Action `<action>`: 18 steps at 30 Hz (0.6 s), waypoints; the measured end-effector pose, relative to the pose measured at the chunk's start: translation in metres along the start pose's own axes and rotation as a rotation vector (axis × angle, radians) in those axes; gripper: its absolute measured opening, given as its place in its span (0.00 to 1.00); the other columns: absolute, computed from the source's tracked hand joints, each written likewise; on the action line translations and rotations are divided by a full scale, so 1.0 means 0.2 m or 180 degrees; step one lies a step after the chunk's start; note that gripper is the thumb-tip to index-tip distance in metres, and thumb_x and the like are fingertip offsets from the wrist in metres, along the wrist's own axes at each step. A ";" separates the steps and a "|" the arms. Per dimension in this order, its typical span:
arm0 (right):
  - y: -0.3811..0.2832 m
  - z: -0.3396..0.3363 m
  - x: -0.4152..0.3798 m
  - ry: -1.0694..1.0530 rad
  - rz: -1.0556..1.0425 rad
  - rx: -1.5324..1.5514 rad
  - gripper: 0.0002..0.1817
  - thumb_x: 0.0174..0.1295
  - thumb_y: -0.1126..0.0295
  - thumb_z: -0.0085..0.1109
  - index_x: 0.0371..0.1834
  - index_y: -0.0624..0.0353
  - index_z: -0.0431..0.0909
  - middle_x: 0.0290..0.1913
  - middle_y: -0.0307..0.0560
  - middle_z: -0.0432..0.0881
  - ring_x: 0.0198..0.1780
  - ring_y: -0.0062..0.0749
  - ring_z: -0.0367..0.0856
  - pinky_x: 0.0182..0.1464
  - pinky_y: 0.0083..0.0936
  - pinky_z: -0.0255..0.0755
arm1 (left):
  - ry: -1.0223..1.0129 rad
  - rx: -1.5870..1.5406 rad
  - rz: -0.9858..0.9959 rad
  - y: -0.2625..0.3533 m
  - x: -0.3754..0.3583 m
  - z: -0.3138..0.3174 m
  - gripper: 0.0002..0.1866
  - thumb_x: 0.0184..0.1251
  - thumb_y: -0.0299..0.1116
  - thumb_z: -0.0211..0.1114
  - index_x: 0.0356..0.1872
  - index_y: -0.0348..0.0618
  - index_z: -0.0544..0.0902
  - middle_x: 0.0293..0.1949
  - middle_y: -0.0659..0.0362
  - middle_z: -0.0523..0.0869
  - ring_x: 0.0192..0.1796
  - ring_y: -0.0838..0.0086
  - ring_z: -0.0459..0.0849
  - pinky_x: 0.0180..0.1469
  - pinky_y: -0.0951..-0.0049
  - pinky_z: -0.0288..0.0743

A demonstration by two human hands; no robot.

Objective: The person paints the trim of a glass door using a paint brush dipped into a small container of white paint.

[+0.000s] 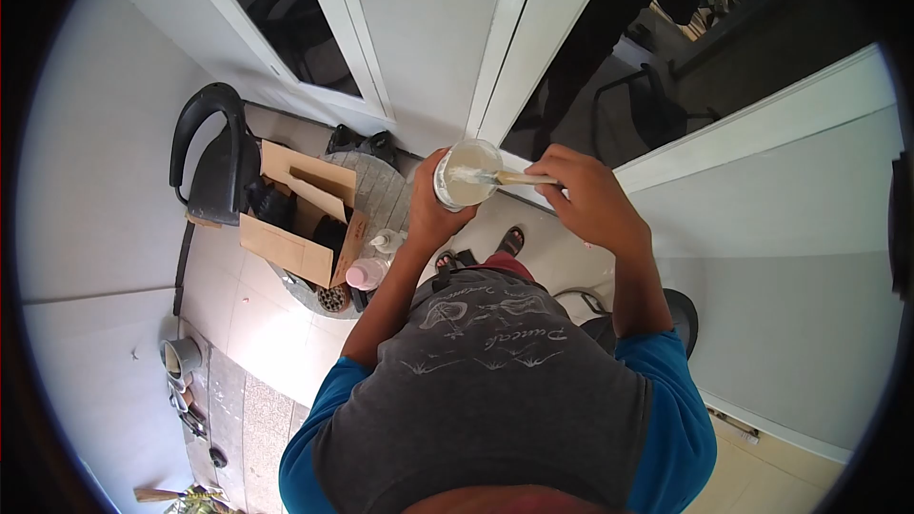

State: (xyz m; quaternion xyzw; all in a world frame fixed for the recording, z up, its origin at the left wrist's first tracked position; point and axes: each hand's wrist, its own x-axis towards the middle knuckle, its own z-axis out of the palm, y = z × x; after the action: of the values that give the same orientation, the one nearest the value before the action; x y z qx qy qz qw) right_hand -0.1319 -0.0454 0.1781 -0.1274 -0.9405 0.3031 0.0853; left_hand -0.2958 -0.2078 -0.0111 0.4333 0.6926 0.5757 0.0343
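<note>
My left hand (438, 208) is wrapped round the side of a white paint tub (450, 196), holding it up in front of me. Pale, off-white paint (468, 192) shows inside, with smears along the tub's inner wall. In my right hand (583, 192) is the handle of a paintbrush (523, 178), pinched between thumb and fingers. The brush points left across the tub's mouth, and its whitish bristles reach over the inside of the tub.
A round table (383, 187) on the left bears an open cardboard box (287, 246), a pink-capped bottle (366, 274) and a pump bottle (386, 242). Beyond it stands a black chair (221, 171). White-framed glass doors (752, 148) rise ahead. Another chair (678, 324) is behind my right arm.
</note>
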 end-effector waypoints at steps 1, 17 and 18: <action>0.02 0.00 0.00 0.0026 0.0028 0.0125 0.09 0.63 0.79 0.62 0.46 0.63 0.86 0.40 0.52 0.83 0.40 0.49 0.84 0.43 0.38 0.76 | -0.0002 -0.0033 -0.0010 -0.01 0.00 0.00 0.49 0.46 0.29 0.85 0.71 0.36 0.67 0.61 0.47 0.78 0.63 0.58 0.81 0.67 0.60 0.75; 0.02 0.06 -0.05 0.0454 0.0257 0.0261 0.11 0.62 0.80 0.65 0.48 0.65 0.88 0.37 0.51 0.87 0.33 0.39 0.83 0.34 0.30 0.74 | -0.0072 -0.0121 -0.0170 -0.06 0.00 0.03 0.48 0.46 0.28 0.85 0.71 0.37 0.66 0.62 0.49 0.78 0.65 0.61 0.80 0.67 0.62 0.74; -0.01 0.04 -0.05 0.0423 0.0165 0.0244 0.11 0.62 0.80 0.66 0.47 0.64 0.88 0.37 0.52 0.87 0.33 0.42 0.84 0.35 0.31 0.74 | -0.0072 -0.0231 -0.0239 -0.06 -0.01 0.03 0.48 0.45 0.28 0.85 0.70 0.37 0.68 0.62 0.47 0.77 0.65 0.56 0.79 0.67 0.59 0.74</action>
State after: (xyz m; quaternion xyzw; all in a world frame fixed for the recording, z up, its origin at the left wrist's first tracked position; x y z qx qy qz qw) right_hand -0.1240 -0.0540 0.1712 -0.1681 -0.9169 0.3319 0.1446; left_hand -0.2981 -0.2029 -0.0244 0.4120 0.6866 0.5938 0.0793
